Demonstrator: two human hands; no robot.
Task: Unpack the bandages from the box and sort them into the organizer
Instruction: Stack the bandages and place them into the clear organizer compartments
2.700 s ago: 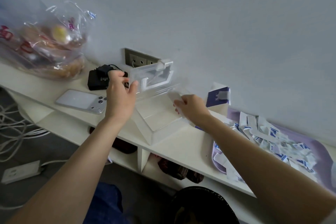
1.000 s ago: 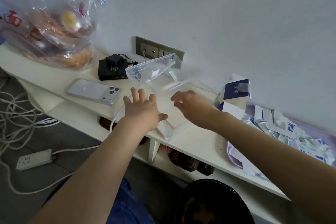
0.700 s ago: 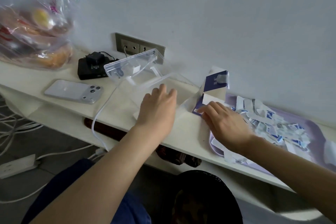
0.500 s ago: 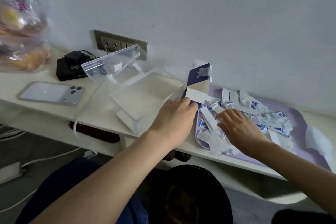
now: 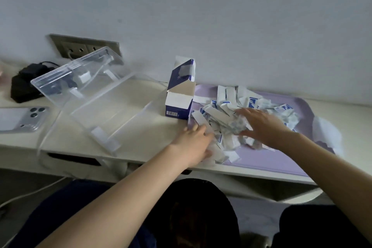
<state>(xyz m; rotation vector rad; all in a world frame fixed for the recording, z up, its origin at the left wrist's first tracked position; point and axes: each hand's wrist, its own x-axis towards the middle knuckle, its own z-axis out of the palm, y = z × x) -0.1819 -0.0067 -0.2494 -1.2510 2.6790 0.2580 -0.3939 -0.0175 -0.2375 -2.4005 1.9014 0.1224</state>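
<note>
A clear plastic organizer (image 5: 112, 110) lies on the white shelf with its lid (image 5: 76, 74) tipped open toward the wall. Right of it stands the blue and white bandage box (image 5: 180, 94), its top flap open. A heap of wrapped bandages (image 5: 227, 106) lies on a lavender tray (image 5: 271, 159). My left hand (image 5: 193, 143) rests at the heap's near left edge, fingertips among the wrappers. My right hand (image 5: 261, 125) lies spread on top of the heap, with fingers and thumb either side of a clump.
A phone (image 5: 18, 119) and a black charger (image 5: 26, 84) lie at the far left, below a wall socket (image 5: 84, 46). A loose white sheet (image 5: 326, 129) sits on the tray's right end. A black bin (image 5: 201, 213) stands under the shelf edge.
Both hands left the organizer and moved right, past the box, onto the bandage heap. The view swung right with them; the organizer now lies open.
</note>
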